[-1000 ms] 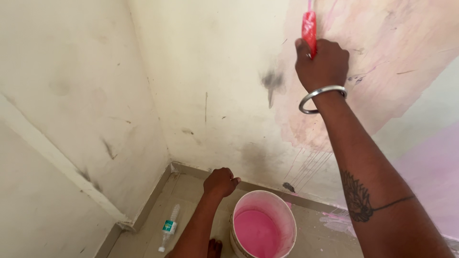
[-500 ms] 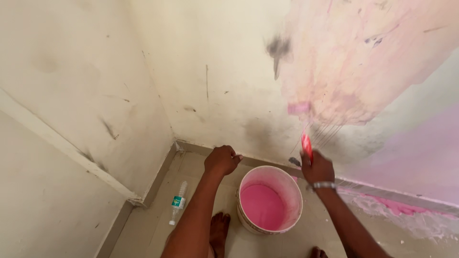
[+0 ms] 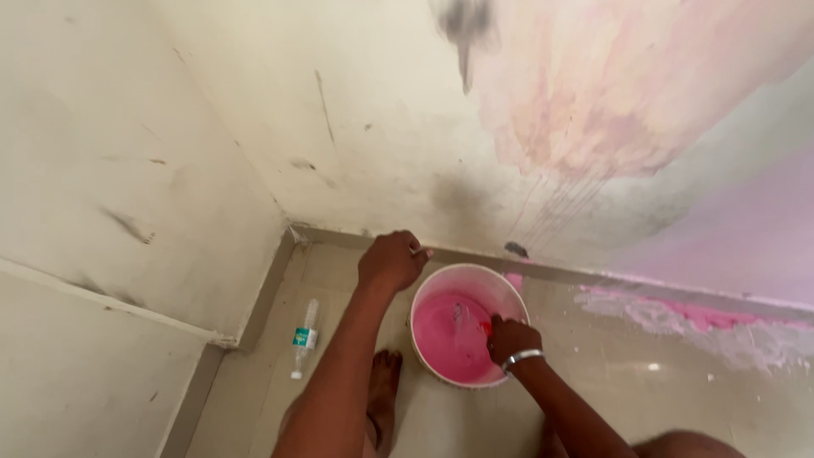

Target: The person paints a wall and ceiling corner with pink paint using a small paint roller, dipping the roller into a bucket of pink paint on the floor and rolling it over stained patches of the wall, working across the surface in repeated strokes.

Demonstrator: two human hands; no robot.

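Crouching in a room corner, looking down at a white bucket (image 3: pixel 465 326) of pink paint sitting on the floor (image 3: pixel 593 382) just beside the skirting. Right hand (image 3: pixel 511 337), wearing a metal bangle (image 3: pixel 521 359), reaching into the bucket, fingers curled shut around a red brush handle (image 3: pixel 486 326), bristles hidden in the paint. Left hand (image 3: pixel 389 261) hovering above the floor near the bucket's rim, loosely fisted, pinching something small and pale, too small to identify. Plastic bottle (image 3: pixel 303 337) lying by the left wall. Bare foot (image 3: pixel 383 399) resting beside the bucket. Pink streaks running down the wall (image 3: pixel 593 110) above.
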